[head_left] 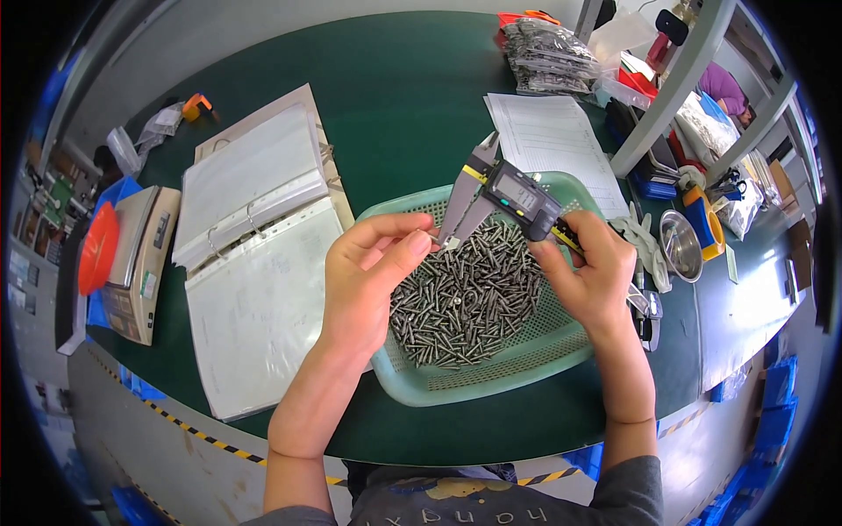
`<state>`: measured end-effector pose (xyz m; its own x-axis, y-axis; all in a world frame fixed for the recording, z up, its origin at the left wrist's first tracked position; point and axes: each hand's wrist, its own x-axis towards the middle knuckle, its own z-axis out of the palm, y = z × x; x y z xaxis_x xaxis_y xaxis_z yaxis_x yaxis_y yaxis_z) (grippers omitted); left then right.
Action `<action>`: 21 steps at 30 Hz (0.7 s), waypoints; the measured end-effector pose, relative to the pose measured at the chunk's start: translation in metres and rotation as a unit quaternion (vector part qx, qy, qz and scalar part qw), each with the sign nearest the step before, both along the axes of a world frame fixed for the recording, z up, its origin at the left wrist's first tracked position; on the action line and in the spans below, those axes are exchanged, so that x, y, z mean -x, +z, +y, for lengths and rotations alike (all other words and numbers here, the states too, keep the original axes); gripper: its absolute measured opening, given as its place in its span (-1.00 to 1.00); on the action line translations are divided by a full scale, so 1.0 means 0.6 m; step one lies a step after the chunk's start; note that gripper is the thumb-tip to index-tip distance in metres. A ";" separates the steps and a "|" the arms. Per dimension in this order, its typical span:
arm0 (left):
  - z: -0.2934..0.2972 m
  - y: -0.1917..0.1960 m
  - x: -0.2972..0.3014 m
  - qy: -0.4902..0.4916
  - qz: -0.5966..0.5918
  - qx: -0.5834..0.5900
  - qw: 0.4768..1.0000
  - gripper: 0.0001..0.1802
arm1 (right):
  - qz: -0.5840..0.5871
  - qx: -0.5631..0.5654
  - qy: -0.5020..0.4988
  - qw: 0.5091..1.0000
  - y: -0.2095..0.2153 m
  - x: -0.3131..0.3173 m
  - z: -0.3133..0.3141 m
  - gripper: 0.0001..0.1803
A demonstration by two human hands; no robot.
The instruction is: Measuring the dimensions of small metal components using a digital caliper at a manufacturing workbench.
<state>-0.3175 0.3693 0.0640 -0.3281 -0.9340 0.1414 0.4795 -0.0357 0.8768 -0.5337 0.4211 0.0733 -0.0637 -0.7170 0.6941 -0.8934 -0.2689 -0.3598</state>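
Observation:
A digital caliper [524, 195] with a grey display body is gripped in my right hand [592, 270], its jaws pointing down and left. My left hand [367, 273] pinches a small metal pin [435, 238] between thumb and forefinger, right at the tips of the caliper jaws. Whether the jaws touch the pin is too small to tell. Beneath both hands sits a pale green perforated plastic basket [491, 387]. A heap of small metal pins [465, 302] covers much of its bottom.
An open ring binder [263, 289] lies left of the basket, with a weighing scale [145, 263] bearing a red dish [98, 249] beyond it. Behind the basket lies a printed sheet [553, 131] near bagged parts [548, 57]. Gloves [645, 245] and a steel bowl [680, 245] stand right.

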 end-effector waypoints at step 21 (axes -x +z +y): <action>-0.032 0.001 0.021 -0.043 -0.615 0.367 0.697 -0.91 | -0.034 0.161 -0.021 0.986 -0.020 0.020 -0.033 -0.69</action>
<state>-0.3302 0.3499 0.0646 -0.6731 -0.7273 0.1341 -0.6262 0.6570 0.4198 -0.5455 0.4014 0.0616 -0.1432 -0.4551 0.8789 -0.8828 -0.3427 -0.3213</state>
